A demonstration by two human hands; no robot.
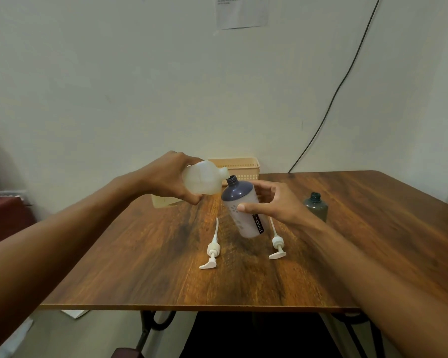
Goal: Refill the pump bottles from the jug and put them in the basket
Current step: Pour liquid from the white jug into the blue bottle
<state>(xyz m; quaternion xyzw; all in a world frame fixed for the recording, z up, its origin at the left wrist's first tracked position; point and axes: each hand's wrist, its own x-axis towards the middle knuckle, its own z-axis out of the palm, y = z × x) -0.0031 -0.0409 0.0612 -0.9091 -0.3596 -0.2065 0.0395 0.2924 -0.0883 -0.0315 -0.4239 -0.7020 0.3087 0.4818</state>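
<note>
Centre of frame, first refill under way: the left hand (175, 174), fingers curled round the tilted jug (204, 180), is bringing its spout to the purple bottle (242, 208), which the right hand (274, 205) is clasping with its thumb and curled fingers. Two pumps (212, 250) are lying loose on the table (140, 254). The grey bottle (316, 208), right of centre, is standing uncapped. Any stream, the fill levels and the inside of the basket (239, 166) behind are not discernible.

Translucent whitish jug (203, 181), purple-topped lavender bottle (242, 206), dark green bottle (316, 206), beige basket (239, 167), brown woodgrain table (347, 241).

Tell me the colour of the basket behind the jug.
The basket is pale peach, with a perforated wall; the head view shows it.
</note>
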